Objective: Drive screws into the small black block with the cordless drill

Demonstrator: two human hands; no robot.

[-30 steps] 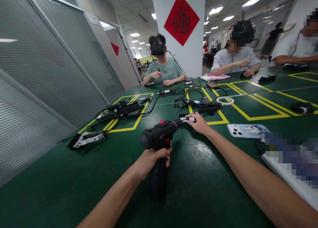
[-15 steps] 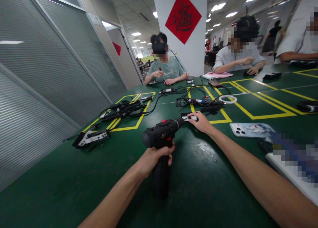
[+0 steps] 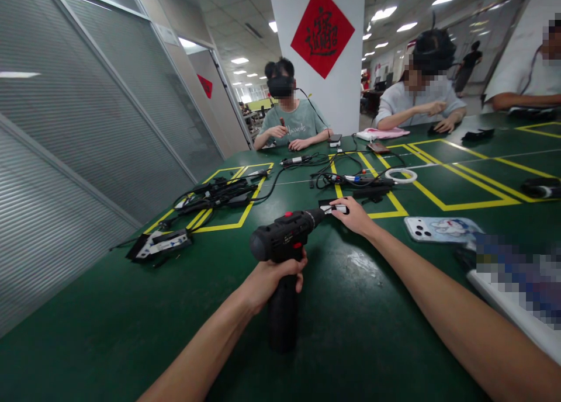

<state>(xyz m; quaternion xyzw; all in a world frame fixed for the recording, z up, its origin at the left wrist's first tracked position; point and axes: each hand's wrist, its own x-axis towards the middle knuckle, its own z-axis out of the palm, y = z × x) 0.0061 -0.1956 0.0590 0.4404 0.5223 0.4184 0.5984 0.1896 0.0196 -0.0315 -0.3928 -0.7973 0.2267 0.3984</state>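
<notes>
My left hand [image 3: 280, 276] is wrapped round the handle of a black cordless drill [image 3: 284, 235] with red buttons. The drill lies level, its chuck pointing away and to the right. Its tip meets the near left part of a small black-and-white piece [image 3: 325, 205] on the green table. My right hand [image 3: 353, 214] has its fingers closed on this piece from the right, hiding part of it. What the piece is, I cannot make out. Whether the bit sits in a screw is too small to tell.
Black cables and devices [image 3: 219, 194] lie in a heap at the left, with a black-and-white part [image 3: 162, 244] nearer. Beyond my right hand are more cables [image 3: 350, 180] and a white ring [image 3: 401, 176]. A phone [image 3: 440, 229] lies at right. Several people sit across the green table [image 3: 131, 332].
My hands, the drill and the small piece stay in nearly the same place. The view shifts very slightly. In the background, a walking person has moved left.
</notes>
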